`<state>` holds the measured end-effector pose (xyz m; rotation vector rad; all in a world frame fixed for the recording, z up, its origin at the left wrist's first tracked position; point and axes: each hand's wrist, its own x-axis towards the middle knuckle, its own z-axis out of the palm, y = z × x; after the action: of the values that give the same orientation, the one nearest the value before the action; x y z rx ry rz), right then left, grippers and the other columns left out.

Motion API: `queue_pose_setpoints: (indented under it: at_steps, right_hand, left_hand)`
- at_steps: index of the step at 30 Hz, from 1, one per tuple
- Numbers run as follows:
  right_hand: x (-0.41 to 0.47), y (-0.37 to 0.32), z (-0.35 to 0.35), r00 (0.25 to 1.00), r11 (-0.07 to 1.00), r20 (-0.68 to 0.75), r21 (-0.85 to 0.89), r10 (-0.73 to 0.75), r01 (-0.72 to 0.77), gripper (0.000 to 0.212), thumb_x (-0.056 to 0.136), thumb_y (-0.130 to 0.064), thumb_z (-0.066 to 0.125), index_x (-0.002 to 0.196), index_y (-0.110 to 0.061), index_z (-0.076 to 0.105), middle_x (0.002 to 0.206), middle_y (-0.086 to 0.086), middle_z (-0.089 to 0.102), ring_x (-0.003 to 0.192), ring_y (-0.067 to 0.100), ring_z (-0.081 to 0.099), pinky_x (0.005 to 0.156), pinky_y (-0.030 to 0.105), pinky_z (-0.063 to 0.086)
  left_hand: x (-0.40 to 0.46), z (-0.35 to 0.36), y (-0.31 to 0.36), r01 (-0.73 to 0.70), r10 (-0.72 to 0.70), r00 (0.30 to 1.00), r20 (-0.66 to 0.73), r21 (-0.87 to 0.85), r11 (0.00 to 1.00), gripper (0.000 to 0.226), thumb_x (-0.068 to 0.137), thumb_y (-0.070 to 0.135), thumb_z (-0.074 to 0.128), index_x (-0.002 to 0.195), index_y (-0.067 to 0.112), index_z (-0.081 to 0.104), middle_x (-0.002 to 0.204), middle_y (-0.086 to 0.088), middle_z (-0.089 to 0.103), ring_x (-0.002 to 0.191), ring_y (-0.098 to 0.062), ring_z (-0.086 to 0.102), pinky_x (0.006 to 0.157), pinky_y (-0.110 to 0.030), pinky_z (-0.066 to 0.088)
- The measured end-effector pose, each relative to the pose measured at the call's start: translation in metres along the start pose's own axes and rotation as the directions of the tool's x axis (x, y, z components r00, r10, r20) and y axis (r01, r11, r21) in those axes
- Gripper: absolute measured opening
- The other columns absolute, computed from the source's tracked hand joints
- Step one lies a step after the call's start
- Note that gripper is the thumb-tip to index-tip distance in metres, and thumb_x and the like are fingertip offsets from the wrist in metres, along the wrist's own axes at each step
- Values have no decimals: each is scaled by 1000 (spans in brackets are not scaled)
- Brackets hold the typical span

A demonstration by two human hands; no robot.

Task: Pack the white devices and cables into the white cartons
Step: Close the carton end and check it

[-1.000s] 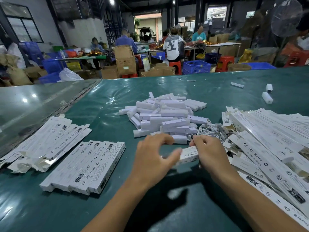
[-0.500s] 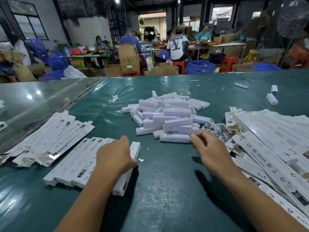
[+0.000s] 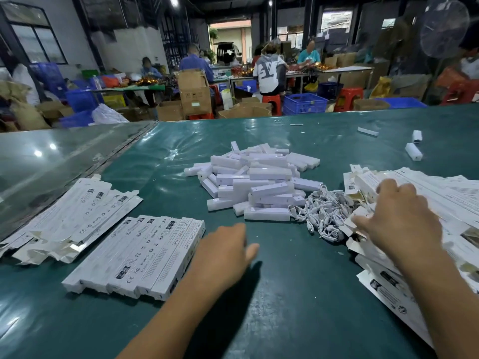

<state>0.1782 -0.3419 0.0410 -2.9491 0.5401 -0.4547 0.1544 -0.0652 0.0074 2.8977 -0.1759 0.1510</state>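
Right hand [image 3: 396,224] on the flat cartons [image 3: 425,203] at right, likely picking the next one; whether it grasps any, cannot tell. Left hand [image 3: 225,252] loose, holding nothing, beside the packed row [image 3: 140,255] near left. Devices [image 3: 255,182] and cables [image 3: 324,216] piled centre, within reach.

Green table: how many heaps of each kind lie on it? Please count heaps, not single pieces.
Carton heaps: 3
Device heaps: 1
Cable heaps: 1
Total: 5
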Motion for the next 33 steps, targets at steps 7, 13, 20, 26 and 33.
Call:
queue_pose_setpoints:
  at_steps: [7,13,20,26,33]
  right_hand:
    - [7,9,1,991,1000,136,-13,-14,16,32,90,-35,72,112,-14,60,94,6,57,88,31,57,69,35,46]
    - [-2,-1,-22,908,872,-359,349,-215,344,12,94,-17,65,103,-11,68,97,12,63,83,31,54,72,32,36]
    - [-64,-59,-33,828,74,-541,829,-150,555,16,93,-31,71,106,-37,63,96,-16,68,79,-2,63,64,9,48]
    - [-64,-75,9,933,-15,-304,952,-192,307,31,84,-36,79,105,-37,56,94,-11,68,93,9,68,79,15,52]
    - [-57,-69,13,829,297,-487,777,-275,555,8,92,-23,74,93,-27,67,94,-12,66,92,2,62,71,4,44]
  left_hand:
    - [-8,16,24,-167,177,983,53,-153,974,28,97,53,54,87,27,48,89,5,63,91,-21,58,67,-35,40]
    - [-10,7,24,-277,255,959,-125,-215,936,21,98,49,55,99,28,55,85,13,52,85,-11,51,71,-30,37]
    - [-24,-1,46,-468,308,880,-362,-543,697,85,75,53,81,143,31,35,134,16,50,122,-7,52,102,-29,45]
    - [-18,-3,34,-358,215,897,-386,-350,866,52,86,42,71,122,37,34,95,10,65,82,-20,59,70,-36,48]
    - [-10,-11,20,-308,227,945,-238,-403,862,56,87,42,49,139,58,36,94,18,60,82,-8,56,77,-37,51]
